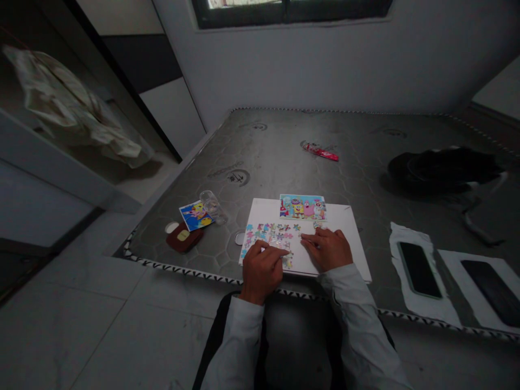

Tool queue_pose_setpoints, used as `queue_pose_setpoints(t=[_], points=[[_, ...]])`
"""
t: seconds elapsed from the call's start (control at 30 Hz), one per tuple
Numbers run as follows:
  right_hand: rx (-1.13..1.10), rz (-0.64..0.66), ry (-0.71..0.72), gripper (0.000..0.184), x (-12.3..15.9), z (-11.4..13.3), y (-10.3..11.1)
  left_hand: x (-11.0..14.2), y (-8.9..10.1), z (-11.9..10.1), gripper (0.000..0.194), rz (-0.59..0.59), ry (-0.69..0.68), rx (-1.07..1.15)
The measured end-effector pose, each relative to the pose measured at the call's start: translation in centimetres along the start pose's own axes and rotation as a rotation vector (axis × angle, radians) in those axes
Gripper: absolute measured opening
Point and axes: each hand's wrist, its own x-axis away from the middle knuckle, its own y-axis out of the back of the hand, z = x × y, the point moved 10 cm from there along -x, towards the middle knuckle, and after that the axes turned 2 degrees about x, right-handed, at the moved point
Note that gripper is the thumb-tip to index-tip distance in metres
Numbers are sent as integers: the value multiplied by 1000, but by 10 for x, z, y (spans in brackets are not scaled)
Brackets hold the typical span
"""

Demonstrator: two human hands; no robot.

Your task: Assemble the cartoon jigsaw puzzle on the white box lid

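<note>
**Left hand** (262, 272): fingers curled downward, tips at the pieces; whether open or pinching, cannot tell.

**Right hand** (327, 248): fingers extended forward, tips at the cluster's right side; any held piece cannot be told.

**Jigsaw pieces** (270, 235): small, multicoloured, lying flat in a loose cluster between the hands.

**White board** (341, 227): flat at the near edge of the mattress (276, 157).

**Picture card** (303, 207): cartoon print, on the board's far edge, just beyond the pieces.

**Nearby**: glass (213, 207) and small card (196, 215) to the left; phones (419, 269) to the right.
</note>
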Motion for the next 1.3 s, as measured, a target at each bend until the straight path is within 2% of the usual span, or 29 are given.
queue_pose_setpoints(t=[0.17,0.27,0.47,0.57,0.7,0.83,1.3], points=[[-6,25,69,28,2,10,-1,1,-1,0,32,3,-3,-6],[-30,-12,51,28,2,9,6,0,-1,-2,32,-6,-10,-1],[-31,-170,-259,32,7,-37,24,-1,-1,-3,32,0,-12,1],[-17,-172,-317,35,8,-45,21,-1,-1,-4,32,-3,-17,4],[6,-168,-350,37,6,-43,13,-1,-2,-4,32,-6,-14,7],[8,-162,-367,32,6,-42,8,-1,-3,-5,33,-7,-22,11],[-124,-186,-359,24,9,-49,10,-2,0,-7,32,-14,-37,3]])
